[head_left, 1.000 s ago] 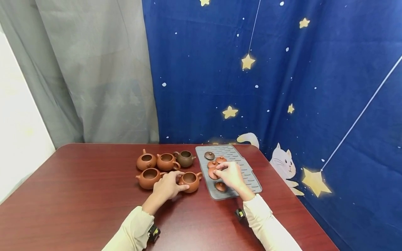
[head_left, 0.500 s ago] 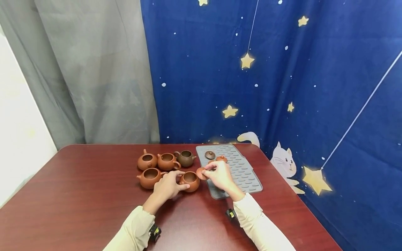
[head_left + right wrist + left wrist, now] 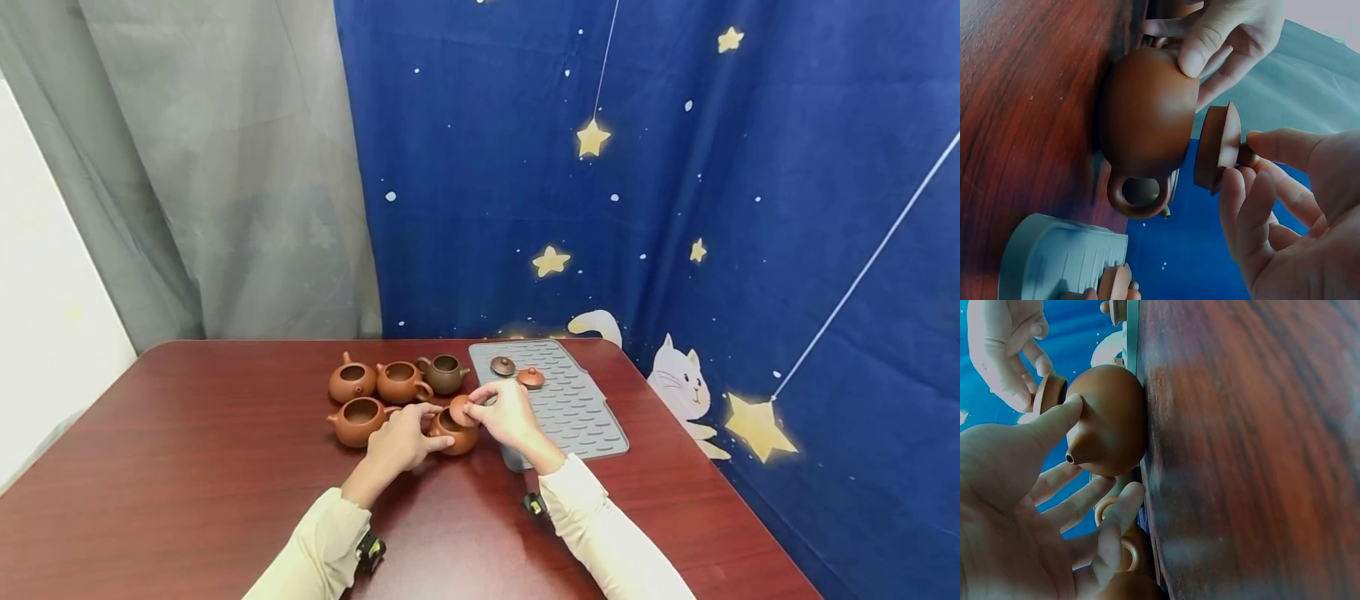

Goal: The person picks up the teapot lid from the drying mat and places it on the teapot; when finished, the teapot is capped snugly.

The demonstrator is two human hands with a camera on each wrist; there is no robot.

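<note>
My left hand (image 3: pixel 401 439) steadies a small reddish-brown clay teapot (image 3: pixel 455 442) on the table, thumb on one side of the rim and fingers on the other. In the left wrist view its spout (image 3: pixel 1082 450) points toward the left palm. My right hand (image 3: pixel 512 414) pinches a matching teapot lid (image 3: pixel 461 412) by its knob, holding it tilted over the teapot's opening. The right wrist view shows a small gap between the lid (image 3: pixel 1216 149) and the teapot body (image 3: pixel 1147 115), whose handle (image 3: pixel 1140 197) faces the right hand's side.
Left of and behind the held teapot stand a lidless brown teapot (image 3: pixel 354 434), two more brown ones and a dark teapot (image 3: pixel 444 379). On a grey ridged mat (image 3: pixel 581 417) at right lie a dark lid (image 3: pixel 502 366) and a reddish lid (image 3: pixel 531 378); my right hand covers part of it.
My right hand has lifted the lid off the mat and carried it left to above the teapot's opening. The left hand and the teapot have stayed in place.
</note>
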